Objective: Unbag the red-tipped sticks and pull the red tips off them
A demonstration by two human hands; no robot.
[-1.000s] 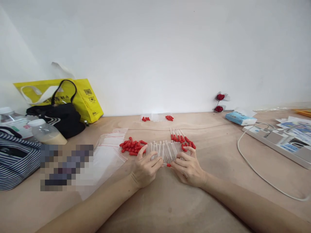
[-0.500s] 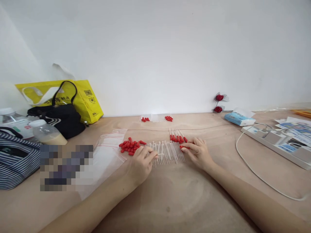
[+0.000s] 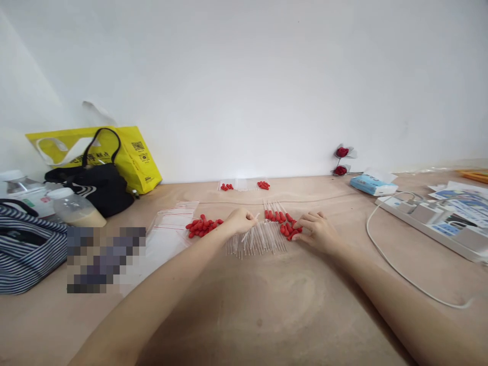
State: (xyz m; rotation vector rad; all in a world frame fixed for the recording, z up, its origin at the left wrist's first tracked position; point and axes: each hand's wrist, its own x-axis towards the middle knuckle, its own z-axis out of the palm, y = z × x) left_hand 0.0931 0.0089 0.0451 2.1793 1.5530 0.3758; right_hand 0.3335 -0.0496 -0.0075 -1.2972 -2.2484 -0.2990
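A row of clear thin tubes [image 3: 256, 241] lies on the wooden table [image 3: 267, 305] in front of me. My left hand [image 3: 240, 221] is closed in a pinch on one clear tube at the row's far left end. My right hand [image 3: 317, 231] rests with curled fingers on a small pile of red caps [image 3: 290, 230] at the row's right. A second heap of red caps [image 3: 202, 225] lies to the left of my left hand. Tubes fitted with red caps [image 3: 275, 213] lie just beyond the row.
Small zip bags [image 3: 171, 223] lie left of the caps. Further left are a striped bag [image 3: 26, 249], a bottle [image 3: 74, 208], a black handbag [image 3: 97, 185] and a yellow bag [image 3: 133, 152]. A power strip [image 3: 430, 221] with a white cable [image 3: 404, 274] sits at right, beside a tissue pack [image 3: 371, 184].
My left hand moved forward from the near edge of the tube row and pinched one tube. My right hand shifted right and away, onto the red caps.
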